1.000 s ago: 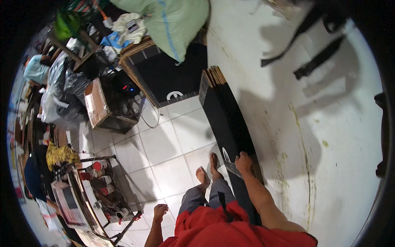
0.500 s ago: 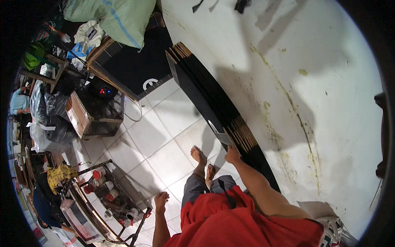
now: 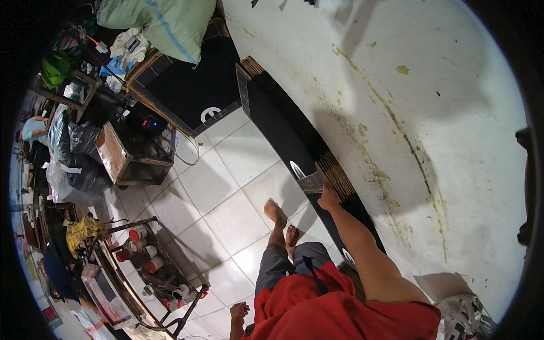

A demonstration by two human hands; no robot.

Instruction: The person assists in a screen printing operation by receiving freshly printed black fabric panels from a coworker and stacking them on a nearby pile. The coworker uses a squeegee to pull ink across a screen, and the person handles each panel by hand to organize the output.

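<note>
At seven o'clock our left hand point(image 3: 239, 312) hangs loose, fingers spread, holding nothing above the tiled floor point(image 3: 226, 187). Toward three o'clock our right hand point(image 3: 328, 198) curls its fingers over the top edge of the black flattened cardboard stack point(image 3: 283, 130), which leans against the white wall point(image 3: 408, 85), running up toward twelve.

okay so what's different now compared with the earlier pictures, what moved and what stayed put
The right hand has slid along the top edge of the stack of flattened black cardboard sheets leaning on the white wall, and now grips the sheets at the stack's near end. The left hand stayed hanging low and empty. The bare feet, stack and tiled floor stayed as they were.
</note>
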